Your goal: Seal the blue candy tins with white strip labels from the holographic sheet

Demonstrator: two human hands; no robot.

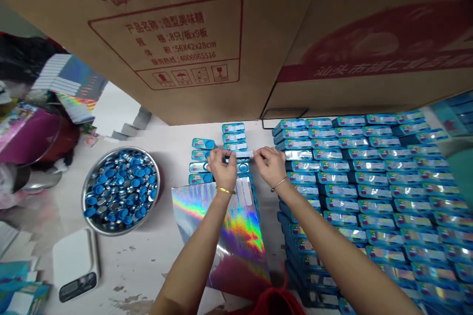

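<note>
My left hand (pixel 223 166) and my right hand (pixel 271 166) each pinch one end of a narrow, shiny sticker strip (pixel 244 154). They hold it level over a short column of small blue tins (pixel 233 128), and I cannot tell whether it touches the one beneath. Another short column of blue tins (pixel 203 143) stands just left of my left hand and is partly covered by it. Under my left forearm lies a holographic sticker sheet (pixel 236 246), with pale strips near its top right corner.
Rows of blue tins (pixel 340 192) with shiny strips fill the right side. Large cardboard cartons (pixel 199 93) wall off the back. On the left are a metal bowl (pixel 158 192) of blue and silver caps, a white scale (pixel 74 256) and stacked white cards (pixel 114 108).
</note>
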